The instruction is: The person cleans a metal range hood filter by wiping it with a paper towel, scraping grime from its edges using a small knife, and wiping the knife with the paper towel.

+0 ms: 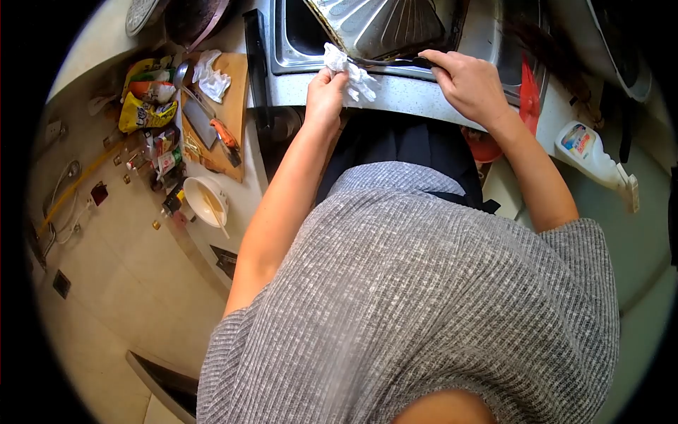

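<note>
My left hand [325, 100] is closed on a crumpled white wipe [360, 86], paper or cloth, at the sink's front edge. My right hand [472, 83] closes around the dark handle end of a thin metal tool [388, 63]; its exact kind is unclear. The tool's far end reaches toward the wipe, and whether they touch is hidden. Just beyond both hands, a greasy metal panel with fan-shaped ribs [385, 30] lies tilted over the steel sink [296, 62].
On the left, a wooden board [236, 85] carries a cleaver [200, 121], an orange-handled tool [224, 133] and crumpled white paper. Food packets [147, 112] and a white bowl [205, 201] with chopsticks stand nearby. A white spray bottle [592, 157] lies at right, near red gloves [528, 95].
</note>
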Available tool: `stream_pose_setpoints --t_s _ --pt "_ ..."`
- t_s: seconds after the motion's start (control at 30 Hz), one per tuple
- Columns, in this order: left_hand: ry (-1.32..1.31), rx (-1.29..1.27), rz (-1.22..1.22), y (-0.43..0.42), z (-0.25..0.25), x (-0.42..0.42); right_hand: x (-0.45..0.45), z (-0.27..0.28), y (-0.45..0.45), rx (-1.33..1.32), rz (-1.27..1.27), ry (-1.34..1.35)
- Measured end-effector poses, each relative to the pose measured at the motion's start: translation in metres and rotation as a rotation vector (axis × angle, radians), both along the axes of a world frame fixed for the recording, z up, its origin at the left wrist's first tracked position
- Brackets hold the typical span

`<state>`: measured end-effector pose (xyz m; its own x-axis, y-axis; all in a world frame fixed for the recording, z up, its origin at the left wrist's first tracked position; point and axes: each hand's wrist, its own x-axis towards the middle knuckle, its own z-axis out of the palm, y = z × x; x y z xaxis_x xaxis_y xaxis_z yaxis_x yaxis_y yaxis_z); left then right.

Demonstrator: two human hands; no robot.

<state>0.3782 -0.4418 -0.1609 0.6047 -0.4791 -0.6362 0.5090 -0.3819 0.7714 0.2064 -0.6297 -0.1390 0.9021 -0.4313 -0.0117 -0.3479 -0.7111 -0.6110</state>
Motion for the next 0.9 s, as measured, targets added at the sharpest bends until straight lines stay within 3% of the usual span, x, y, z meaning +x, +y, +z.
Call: stream_pose_setpoints --t_s 0.5,0.67,0.9 --pt "-0.059 0.067 -0.009 -0.006 0.008 0.004 -0.015 -0.033 -0.015 0.013 -0.015 0.02" --pt "-0.097 0.152 -0.033 -0.01 0.004 0.013 -0.018 -0.051 -0.027 0.14 -0.071 0.169" --pt "-0.176 0.315 -0.11 -0.022 0.013 0.027 -0.016 -0.056 -0.031 0.13 -0.067 0.159"
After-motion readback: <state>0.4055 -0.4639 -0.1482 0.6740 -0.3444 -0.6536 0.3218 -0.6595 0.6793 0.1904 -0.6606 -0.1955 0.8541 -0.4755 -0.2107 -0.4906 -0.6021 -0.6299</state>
